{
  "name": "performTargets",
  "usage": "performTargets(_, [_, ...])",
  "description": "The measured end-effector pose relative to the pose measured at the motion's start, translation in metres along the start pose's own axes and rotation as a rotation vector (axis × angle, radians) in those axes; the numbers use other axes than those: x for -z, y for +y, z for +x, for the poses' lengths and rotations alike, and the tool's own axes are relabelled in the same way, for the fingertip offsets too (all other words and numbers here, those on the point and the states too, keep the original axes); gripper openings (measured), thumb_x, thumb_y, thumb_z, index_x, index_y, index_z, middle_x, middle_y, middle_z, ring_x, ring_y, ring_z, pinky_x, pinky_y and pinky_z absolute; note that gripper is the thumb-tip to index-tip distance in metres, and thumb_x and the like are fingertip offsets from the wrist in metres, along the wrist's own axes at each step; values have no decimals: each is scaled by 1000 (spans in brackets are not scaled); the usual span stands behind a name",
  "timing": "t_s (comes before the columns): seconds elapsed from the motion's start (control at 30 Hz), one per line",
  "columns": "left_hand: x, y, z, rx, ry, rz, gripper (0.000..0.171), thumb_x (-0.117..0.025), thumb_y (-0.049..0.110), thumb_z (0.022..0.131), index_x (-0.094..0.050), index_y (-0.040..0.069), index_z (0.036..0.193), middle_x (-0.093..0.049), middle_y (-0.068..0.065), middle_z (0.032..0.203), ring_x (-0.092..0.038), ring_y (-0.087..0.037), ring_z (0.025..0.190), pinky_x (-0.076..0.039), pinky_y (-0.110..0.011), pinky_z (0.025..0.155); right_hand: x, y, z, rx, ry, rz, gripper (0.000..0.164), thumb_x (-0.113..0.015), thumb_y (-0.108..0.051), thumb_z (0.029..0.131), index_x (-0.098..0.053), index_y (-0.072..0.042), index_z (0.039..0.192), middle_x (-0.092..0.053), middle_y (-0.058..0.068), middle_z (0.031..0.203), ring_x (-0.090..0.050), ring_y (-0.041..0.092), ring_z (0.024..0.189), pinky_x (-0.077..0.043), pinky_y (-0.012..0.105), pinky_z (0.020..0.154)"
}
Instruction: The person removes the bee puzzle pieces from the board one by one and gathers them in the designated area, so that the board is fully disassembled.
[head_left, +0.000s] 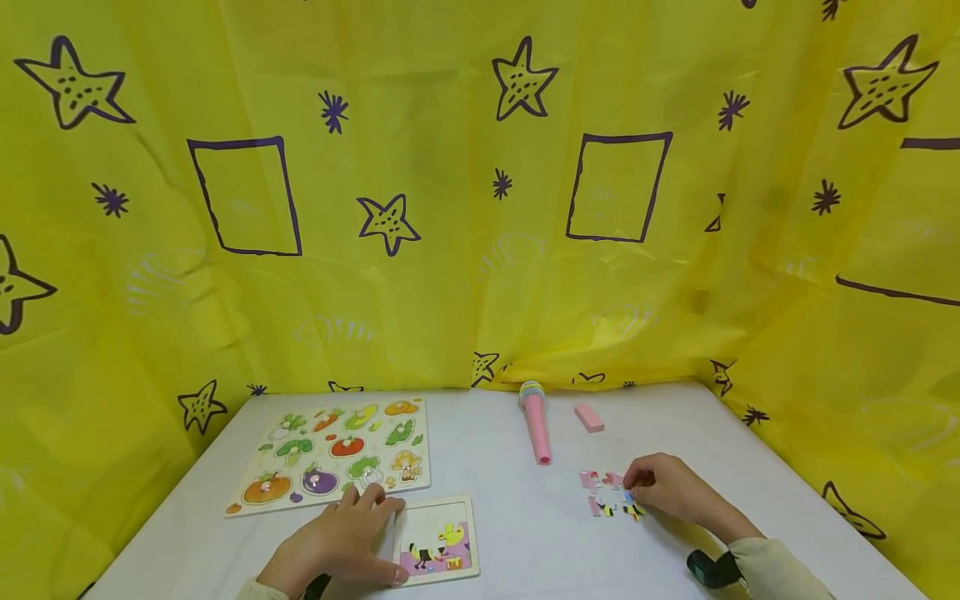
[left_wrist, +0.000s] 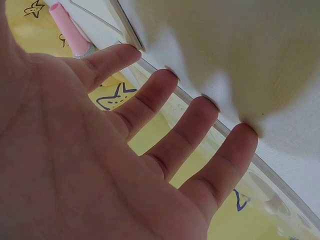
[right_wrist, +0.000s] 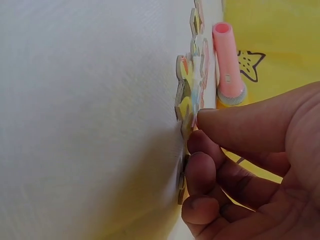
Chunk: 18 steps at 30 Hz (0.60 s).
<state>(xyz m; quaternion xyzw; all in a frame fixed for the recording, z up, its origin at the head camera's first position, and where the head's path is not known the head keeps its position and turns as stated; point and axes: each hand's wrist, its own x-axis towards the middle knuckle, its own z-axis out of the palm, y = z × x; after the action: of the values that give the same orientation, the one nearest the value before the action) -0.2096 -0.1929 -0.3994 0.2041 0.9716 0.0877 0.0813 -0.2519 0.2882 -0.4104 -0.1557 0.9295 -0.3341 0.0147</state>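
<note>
My left hand (head_left: 341,537) rests at the left side of a small framed jigsaw tray (head_left: 475,542), its thumb at the near corner. In the left wrist view its fingers (left_wrist: 187,137) are spread and nearly straight, tips on the white surface. A partial picture with a yellow animal and a bee fills the tray's lower part. To the right, loose jigsaw pieces (head_left: 591,479) lie grouped on the table. My right hand (head_left: 671,487) pinches a jigsaw piece (right_wrist: 188,125) between thumb and fingertips at the group's right edge; the fingers partly hide it.
A wooden vegetable peg puzzle (head_left: 345,467) lies at the back left. A pink toy microphone (head_left: 537,429) and a pink block (head_left: 589,418) lie behind the loose pieces. Yellow patterned curtains (head_left: 450,292) border the white table (head_left: 525,542) at the back and sides.
</note>
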Motion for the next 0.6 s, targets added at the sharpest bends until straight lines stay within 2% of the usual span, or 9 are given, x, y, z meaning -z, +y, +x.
performTargets(0.23, [1, 0, 0, -7, 5, -7, 87, -92, 57, 78, -62, 9, 144, -52, -7, 129, -50, -45, 122, -42, -71, 103, -2, 1, 0, 10, -2, -9, 12, -75, 2, 91, -70, -9, 93, -59, 0, 83, -52, 21, 79, -45, 29, 69])
performTargets(0.6, [0, -1, -1, -22, 20, 3, 86, -91, 58, 78, -63, 9, 143, -52, -7, 127, -51, -39, 115, -45, -68, 100, -3, 0, -1, -1, 6, -13, 5, -75, -5, 95, -70, -5, 94, -60, 0, 83, -53, 22, 80, -47, 30, 69])
